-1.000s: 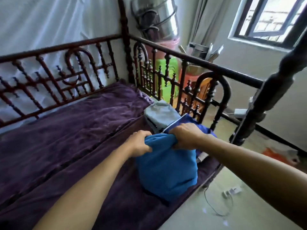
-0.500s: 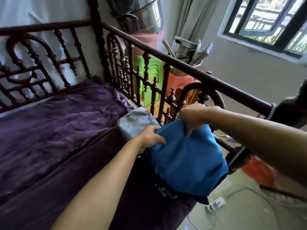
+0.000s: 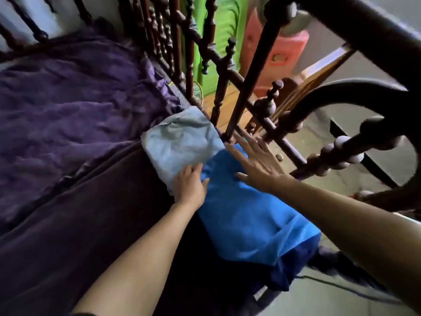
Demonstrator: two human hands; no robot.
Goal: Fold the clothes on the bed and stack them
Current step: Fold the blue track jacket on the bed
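**Step in hand.** The person is flattening a folded blue garment (image 3: 250, 220) at the right edge of the bed (image 3: 68, 224), close beside the wooden railing (image 3: 248, 87). Judging from how the cloth lies, the folding of this piece is finished and it is being settled onto the stack.

**State of the hands.**
- The right hand (image 3: 257, 163) is lying flat, fingers apart and straight, and is pressing the far end of the blue garment. It is gripping nothing.
- The left hand (image 3: 190, 185) is resting where the blue garment meets the grey garment (image 3: 180, 142). Its fingers are reaching loosely onto the grey cloth and its thumb is lying along the blue edge. No pinch is visible.

**Position of the task items.**
- The blue garment is running along the right edge of the bed, from under both hands back toward the near corner.
- A dark navy garment (image 3: 287, 272) is showing beneath its near end and is hanging slightly over the bed edge.
- The grey garment is sitting folded just beyond the hands, touching the blue one. The blue far end appears to be overlapping the grey near corner.

**Next move.** The overlap is leaving the pile uneven. The next move is probably calling for the hands to square the blue piece over one pile, or to lift it fully onto the grey garment.
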